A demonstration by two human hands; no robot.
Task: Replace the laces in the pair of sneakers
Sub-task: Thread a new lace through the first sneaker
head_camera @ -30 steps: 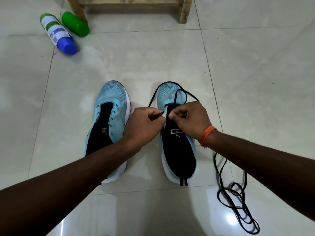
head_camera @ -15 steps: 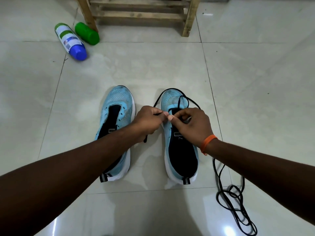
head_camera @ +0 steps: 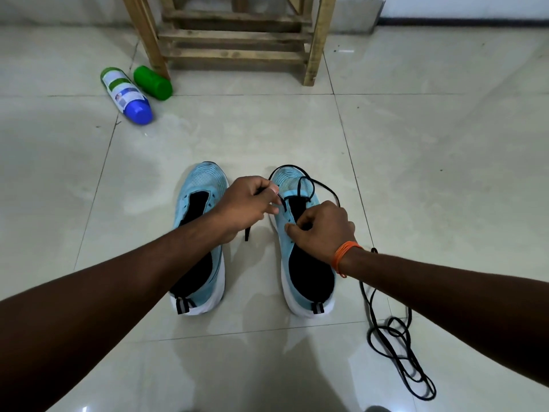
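Observation:
Two light blue sneakers stand side by side on the tiled floor, toes pointing away. The left sneaker point(head_camera: 205, 185) has no lace. A black lace point(head_camera: 306, 181) loops over the toe of the right sneaker point(head_camera: 286, 179). My left hand point(head_camera: 243, 206) pinches one end of that lace beside the upper eyelets, with the tip hanging below the fist. My right hand point(head_camera: 322, 228) grips the right sneaker's eyelet edge, fingers curled over it. An orange band is on that wrist.
A second black lace point(head_camera: 395, 349) lies in a loose tangle on the floor at the right. A blue-capped spray can point(head_camera: 126, 95) and a green cap point(head_camera: 153, 82) lie at the far left. A wooden stool frame point(head_camera: 234, 40) stands behind.
My left hand has pulled the lace end up and to the left. My right hand has slid down onto the sneaker's eyelet edge. The camera has tilted up, showing more of the stool.

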